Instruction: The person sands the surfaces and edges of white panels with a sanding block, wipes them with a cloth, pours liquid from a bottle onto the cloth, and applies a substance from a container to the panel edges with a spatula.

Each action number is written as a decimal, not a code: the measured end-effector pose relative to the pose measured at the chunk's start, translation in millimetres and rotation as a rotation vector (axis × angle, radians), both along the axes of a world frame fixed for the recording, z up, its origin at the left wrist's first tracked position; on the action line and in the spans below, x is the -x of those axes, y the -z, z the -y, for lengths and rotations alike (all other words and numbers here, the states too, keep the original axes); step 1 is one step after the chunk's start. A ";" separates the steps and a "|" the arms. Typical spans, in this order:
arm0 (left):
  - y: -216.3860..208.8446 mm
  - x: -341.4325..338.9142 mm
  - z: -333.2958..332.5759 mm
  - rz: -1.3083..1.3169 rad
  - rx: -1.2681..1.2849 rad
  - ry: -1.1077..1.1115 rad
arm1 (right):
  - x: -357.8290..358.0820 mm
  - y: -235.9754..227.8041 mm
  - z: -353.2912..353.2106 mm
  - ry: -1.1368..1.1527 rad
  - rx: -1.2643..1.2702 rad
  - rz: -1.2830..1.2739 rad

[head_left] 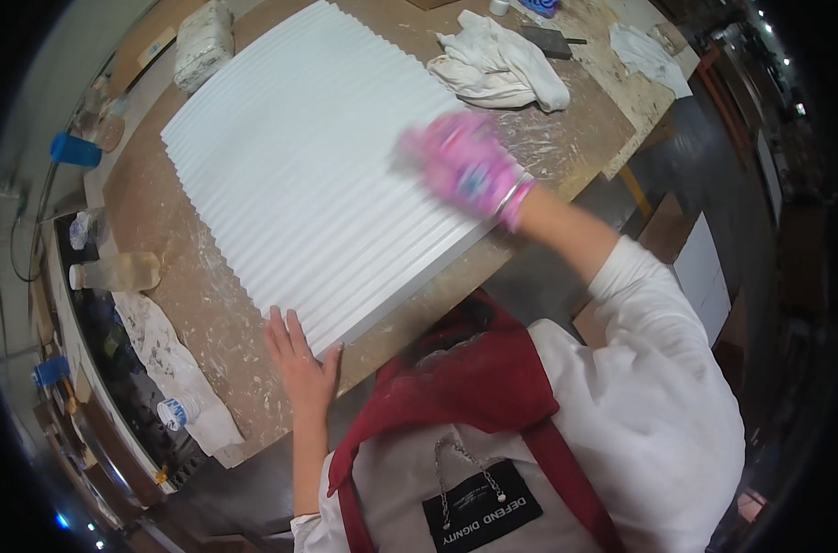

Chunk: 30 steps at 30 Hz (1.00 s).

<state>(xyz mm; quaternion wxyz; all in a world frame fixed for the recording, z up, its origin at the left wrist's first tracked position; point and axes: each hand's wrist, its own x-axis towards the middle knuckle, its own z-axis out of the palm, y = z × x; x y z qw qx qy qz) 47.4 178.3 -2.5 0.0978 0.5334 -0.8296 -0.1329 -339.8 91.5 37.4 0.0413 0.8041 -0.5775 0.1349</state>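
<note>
A white ribbed panel lies across the worktable, its ridges running lengthwise and its edges scalloped. My bare left hand rests on the panel's near left corner, fingers stretched out and apart. On the panel's right side is my right hand, in a pink patterned glove and smeared by motion. Its fingers look curled down against the ridges; a greyish blur at their tips may be something held, too unclear to name. Just beyond the glove lies a crumpled white cloth.
The brown, paint-marked tabletop carries a bottle of yellowish liquid on the left, with a stained paper sheet nearby. A white wrapped block sits at the far left. A dark flat-headed tool lies beyond the cloth.
</note>
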 end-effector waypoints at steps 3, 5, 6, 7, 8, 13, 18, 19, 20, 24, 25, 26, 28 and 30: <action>-0.5 0.8 2.7 0.001 0.014 0.006 | -60.1 24.4 -39.9 -0.146 0.016 0.319; -2.9 0.5 2.7 0.010 0.021 0.014 | -9.7 18.9 -20.8 0.184 -0.218 0.018; -3.1 1.7 3.9 0.008 0.026 0.023 | 28.8 8.0 -18.5 0.350 -0.254 0.170; -3.7 2.0 4.7 0.007 0.035 0.036 | 58.7 -1.1 -20.6 0.520 -0.284 0.322; -3.6 1.9 4.8 0.006 0.030 0.035 | 68.6 3.6 -23.5 0.427 -0.107 0.099; -0.9 0.5 4.0 0.010 0.045 0.034 | -43.0 -9.6 -41.9 -0.063 -0.073 -0.090; -7.2 1.4 3.4 0.033 0.013 0.041 | 66.0 29.9 -38.3 0.274 0.008 -0.023; -7.0 3.5 5.8 0.024 0.025 0.053 | 86.9 16.0 -38.2 0.254 0.301 -0.237; -6.5 3.2 6.0 0.022 0.024 0.046 | 83.7 18.0 -39.0 0.231 0.183 -0.029; -1.0 -0.3 1.6 0.028 0.016 0.035 | -37.4 -11.1 -62.3 0.022 -0.079 -0.061; -1.6 0.2 2.8 0.024 0.022 0.031 | -49.1 -1.3 -76.7 -0.171 0.115 0.115; -2.9 0.3 3.3 0.033 0.019 0.035 | -41.0 4.4 -77.2 -0.099 0.038 0.076; -6.9 2.0 2.3 0.049 0.012 0.036 | 17.5 19.2 -66.6 0.153 -0.078 0.046; -7.7 1.7 2.3 0.039 0.002 0.046 | 101.7 38.5 -73.8 0.406 0.115 0.200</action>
